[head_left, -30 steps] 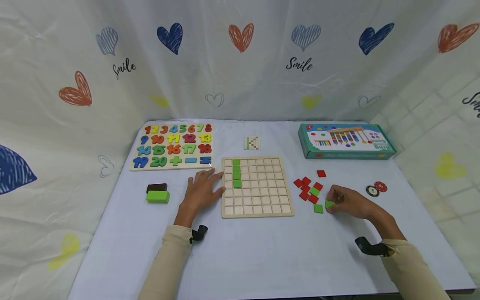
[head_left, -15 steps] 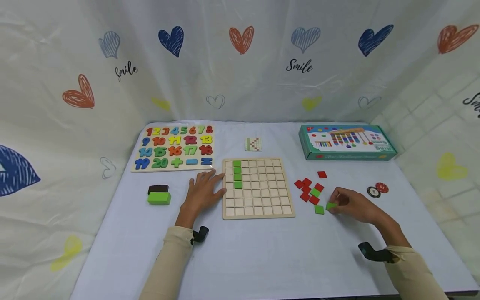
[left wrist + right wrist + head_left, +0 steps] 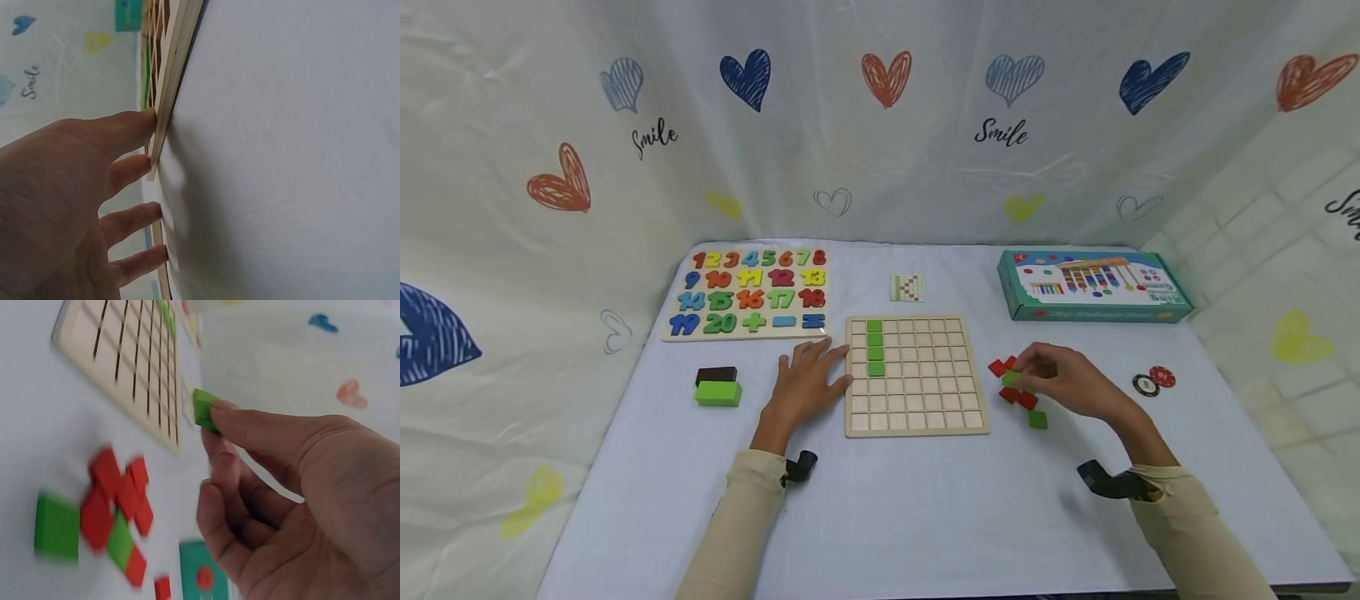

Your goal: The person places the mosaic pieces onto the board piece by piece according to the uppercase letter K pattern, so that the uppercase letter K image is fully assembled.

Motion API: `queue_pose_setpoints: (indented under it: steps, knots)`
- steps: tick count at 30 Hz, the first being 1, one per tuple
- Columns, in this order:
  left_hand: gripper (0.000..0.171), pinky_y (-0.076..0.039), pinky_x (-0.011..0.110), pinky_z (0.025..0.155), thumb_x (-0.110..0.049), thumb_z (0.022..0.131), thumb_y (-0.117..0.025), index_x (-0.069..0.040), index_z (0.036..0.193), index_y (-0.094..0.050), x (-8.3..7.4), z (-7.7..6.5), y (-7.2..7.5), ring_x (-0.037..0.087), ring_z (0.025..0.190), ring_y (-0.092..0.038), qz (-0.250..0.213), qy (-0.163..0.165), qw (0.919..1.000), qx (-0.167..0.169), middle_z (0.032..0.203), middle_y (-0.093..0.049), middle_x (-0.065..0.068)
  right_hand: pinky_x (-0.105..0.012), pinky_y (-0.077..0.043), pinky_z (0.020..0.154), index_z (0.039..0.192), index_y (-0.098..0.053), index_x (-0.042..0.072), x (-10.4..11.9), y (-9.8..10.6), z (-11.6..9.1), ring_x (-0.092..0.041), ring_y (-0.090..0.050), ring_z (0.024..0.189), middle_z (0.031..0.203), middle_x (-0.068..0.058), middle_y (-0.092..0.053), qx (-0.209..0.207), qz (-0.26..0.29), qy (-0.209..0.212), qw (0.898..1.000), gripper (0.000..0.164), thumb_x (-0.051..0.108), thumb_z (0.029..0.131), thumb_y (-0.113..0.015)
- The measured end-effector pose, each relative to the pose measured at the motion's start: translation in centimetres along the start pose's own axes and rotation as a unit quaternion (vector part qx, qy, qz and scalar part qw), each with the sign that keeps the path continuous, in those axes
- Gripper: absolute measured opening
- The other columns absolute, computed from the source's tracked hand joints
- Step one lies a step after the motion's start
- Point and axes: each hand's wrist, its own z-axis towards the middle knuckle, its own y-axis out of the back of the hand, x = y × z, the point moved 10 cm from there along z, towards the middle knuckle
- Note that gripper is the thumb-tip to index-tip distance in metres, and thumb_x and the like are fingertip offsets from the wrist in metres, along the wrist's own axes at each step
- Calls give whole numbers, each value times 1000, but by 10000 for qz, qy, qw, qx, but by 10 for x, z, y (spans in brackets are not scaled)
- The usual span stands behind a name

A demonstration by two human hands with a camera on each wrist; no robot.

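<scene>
"While the table carries the grid board, what is being handled?"

"Left hand, fingers loosely spread, touches the board's left edge. Right hand, off its right side, pinches a green tile near loose red tiles."

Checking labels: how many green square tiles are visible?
7: four tiles on the board, one in the right hand, one among the red tiles, one beside them. That hand may hide another.

Red tiles blurred and grid board cut off in the right wrist view
</scene>
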Motion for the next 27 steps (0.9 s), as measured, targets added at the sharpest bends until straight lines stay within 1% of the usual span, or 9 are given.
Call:
queue_pose_setpoints:
  steps: [3,7,10,13,16,20,23,27]
  knots:
    - [62,-13,75,124,-43,103,-69,-27,160,-50,1,0,0,36,159,-24,33,-5,10000,12,171,-36,9,-26,-55,73,110,-71,9,23,-20,21,-25,-66,87,96,-4,-71,-74,223,243,9994,19,20,97,-79]
    - [62,-14,75,124,-44,103,-68,-27,160,-50,3,0,1,37,158,-24,93,4,10000,14,171,-36,9,-28,-53,75,108,-72,11,53,-55,48,-20,-64,86,97,-3,-70,-116,382,568,9976,16,18,97,-80]
    - [62,-15,74,124,-44,103,-69,-27,160,-50,5,0,0,36,158,-25,130,37,9999,1,171,-37,9,-29,-53,78,109,-71,11,73,-85,65,-18,-63,88,99,-2,-71,-8,478,805,9956,14,15,98,-79]
    - [62,-16,75,123,-43,103,-69,-28,160,-50,5,-1,-3,37,158,-26,132,16,9999,54,171,-37,9,-30,-54,78,108,-72,11,86,-109,79,-16,-64,87,99,0,-72,53,562,975,9936,13,14,97,-78]
    - [62,-17,75,123,-44,103,-68,-27,160,-50,2,-1,-5,37,157,-26,104,-59,9999,95,171,-37,9,-30,-54,77,107,-73,9,93,-126,90,-15,-65,86,97,0,-73,66,616,1077,9923,13,13,96,-79]
    - [61,-18,75,123,-44,103,-68,-27,159,-51,-3,0,-4,37,157,-28,108,-138,9998,36,170,-38,9,-28,-54,79,105,-74,9,93,-142,100,-12,-65,85,95,1,-72,171,534,1022,9932,12,13,96,-80]
    - [60,-18,76,122,-43,103,-69,-27,159,-51,-5,1,-2,37,157,-28,130,-148,9998,1,170,-39,9,-27,-54,79,103,-75,10,91,-148,104,-11,-64,84,94,2,-72,210,431,928,9945,9,14,96,-80]
    - [60,-17,76,123,-42,103,-69,-27,159,-51,-3,1,1,37,157,-27,144,-92,9999,1,170,-38,9,-29,-54,78,100,-78,10,93,-151,104,-10,-64,82,93,3,-74,159,311,969,9947,6,14,96,-80]
